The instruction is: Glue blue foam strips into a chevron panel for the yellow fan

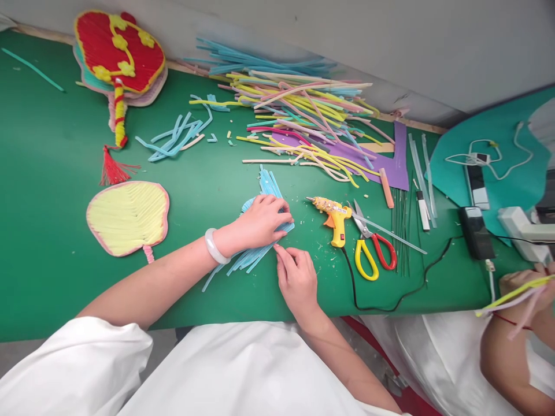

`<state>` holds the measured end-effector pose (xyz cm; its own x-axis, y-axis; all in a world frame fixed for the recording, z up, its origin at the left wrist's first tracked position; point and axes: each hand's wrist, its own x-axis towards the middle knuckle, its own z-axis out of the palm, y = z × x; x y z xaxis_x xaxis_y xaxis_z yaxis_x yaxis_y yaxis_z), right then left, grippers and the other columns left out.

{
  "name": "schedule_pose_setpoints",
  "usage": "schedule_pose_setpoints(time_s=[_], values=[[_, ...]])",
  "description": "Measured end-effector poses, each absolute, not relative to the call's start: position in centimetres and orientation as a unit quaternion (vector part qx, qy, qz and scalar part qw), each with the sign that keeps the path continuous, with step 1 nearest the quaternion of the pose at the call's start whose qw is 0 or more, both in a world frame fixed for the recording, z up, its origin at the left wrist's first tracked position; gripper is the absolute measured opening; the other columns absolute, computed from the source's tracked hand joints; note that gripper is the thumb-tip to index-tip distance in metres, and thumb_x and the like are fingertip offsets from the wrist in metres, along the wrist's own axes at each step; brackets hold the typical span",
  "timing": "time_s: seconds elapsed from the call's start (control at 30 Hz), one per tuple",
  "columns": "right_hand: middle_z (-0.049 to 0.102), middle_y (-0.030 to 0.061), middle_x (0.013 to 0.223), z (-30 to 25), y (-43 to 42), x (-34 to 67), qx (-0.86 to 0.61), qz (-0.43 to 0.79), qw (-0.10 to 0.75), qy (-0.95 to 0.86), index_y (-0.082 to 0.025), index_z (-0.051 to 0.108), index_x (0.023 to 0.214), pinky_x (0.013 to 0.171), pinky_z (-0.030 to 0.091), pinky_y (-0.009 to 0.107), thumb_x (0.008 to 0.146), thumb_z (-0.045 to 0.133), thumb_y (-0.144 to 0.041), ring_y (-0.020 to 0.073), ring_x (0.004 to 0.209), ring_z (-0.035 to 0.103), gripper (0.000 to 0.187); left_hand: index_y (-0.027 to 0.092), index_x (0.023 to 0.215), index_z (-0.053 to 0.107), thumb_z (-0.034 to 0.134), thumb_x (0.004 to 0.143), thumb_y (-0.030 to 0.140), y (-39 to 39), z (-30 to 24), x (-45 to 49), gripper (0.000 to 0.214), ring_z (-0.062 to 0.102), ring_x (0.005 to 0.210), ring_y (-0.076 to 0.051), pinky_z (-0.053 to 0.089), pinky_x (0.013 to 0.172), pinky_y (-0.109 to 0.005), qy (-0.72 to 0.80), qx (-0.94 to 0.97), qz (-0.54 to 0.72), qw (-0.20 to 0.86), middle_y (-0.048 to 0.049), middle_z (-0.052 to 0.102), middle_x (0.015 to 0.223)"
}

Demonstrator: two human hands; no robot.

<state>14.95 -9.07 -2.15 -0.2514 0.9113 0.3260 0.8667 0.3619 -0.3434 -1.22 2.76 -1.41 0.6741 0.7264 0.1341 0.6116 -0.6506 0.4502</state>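
Blue strips (269, 185) lie under my hands, at the centre of the green table (43, 231). Judging by how they lie, this piece is part-made: many are gathered side by side, yet their ends jut out raggedly and I see no edging; too many overlap to count. My left hand (262, 222) rests palm down across them, half open with fingers bent; what its fingertips grip, I can't tell. My right hand (299, 277) is at their 4 o'clock edge, thumb and forefinger pinched together; whether a strip is between them is hidden.

At 3 o'clock are one yellow glue gun (336, 222) and, just beyond, one pair of scissors (377, 251), blades parted. At 9 o'clock lies one pale yellow panel (125, 219), looking more finished, with its pink border. One red fan (121, 52), with one tassel (115, 166), tops a stack at 11 o'clock. Towards 12 spreads one uncountable heap of mixed strips (299, 110).
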Motion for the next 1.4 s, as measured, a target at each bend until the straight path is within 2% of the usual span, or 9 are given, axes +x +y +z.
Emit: schedule_pose_setpoints(time_s=[0.27, 0.47, 0.73, 1.1, 1.4], values=[[0.062, 0.0083, 0.091, -2.4, -9.0, 14.7, -0.558, 0.035, 0.227, -0.797, -0.019, 0.072, 0.114, 0.075, 0.045, 0.031, 0.093, 0.054, -0.009, 0.0188, 0.082, 0.051, 0.029, 0.025, 0.109, 0.067, 0.061, 0.089, 0.030, 2.8, -1.5, -1.3, 0.021, 0.049, 0.112, -0.026, 0.037, 0.094, -0.042, 0.371, 0.897, 0.154, 0.186, -0.0075, 0.059, 0.119], [0.063, 0.0073, 0.092, -2.4, -9.0, 14.8, -0.559, 0.035, 0.230, -0.796, -0.021, 0.071, 0.115, 0.074, 0.044, 0.030, 0.094, 0.053, -0.009, 0.0184, 0.083, 0.052, 0.030, 0.024, 0.109, 0.067, 0.061, 0.089, 0.030, 2.8, -1.4, -1.2, 0.021, 0.049, 0.114, -0.027, 0.036, 0.096, -0.043, 0.370, 0.897, 0.151, 0.188, -0.0077, 0.058, 0.120], [0.064, 0.0064, 0.090, -2.1, -9.5, 14.7, -0.526, 0.043, 0.271, -0.805, -0.022, 0.069, 0.119, 0.073, 0.044, 0.030, 0.095, 0.053, -0.009, 0.0170, 0.083, 0.054, 0.032, 0.024, 0.109, 0.067, 0.062, 0.089, 0.030, 2.8, -1.4, -1.2, 0.021, 0.050, 0.111, -0.026, 0.037, 0.094, -0.042, 0.371, 0.897, 0.153, 0.184, -0.0077, 0.059, 0.120], [0.065, 0.0047, 0.086, -1.9, -9.7, 12.8, -0.481, 0.058, 0.224, -0.845, -0.023, 0.073, 0.110, 0.070, 0.038, 0.031, 0.096, 0.056, -0.013, 0.0160, 0.080, 0.053, 0.024, 0.024, 0.108, 0.067, 0.061, 0.090, 0.030, 2.7, -1.4, -1.3, 0.020, 0.050, 0.110, -0.026, 0.037, 0.097, -0.043, 0.369, 0.898, 0.155, 0.181, -0.0076, 0.059, 0.119], [0.064, 0.0043, 0.083, -2.1, -9.7, 12.7, -0.479, 0.056, 0.227, -0.846, -0.022, 0.073, 0.106, 0.069, 0.037, 0.031, 0.096, 0.057, -0.014, 0.0159, 0.078, 0.051, 0.021, 0.024, 0.110, 0.067, 0.062, 0.090, 0.031, 2.8, -1.1, -1.3, 0.022, 0.050, 0.112, -0.026, 0.036, 0.097, -0.042, 0.372, 0.896, 0.147, 0.192, -0.0076, 0.059, 0.121]])
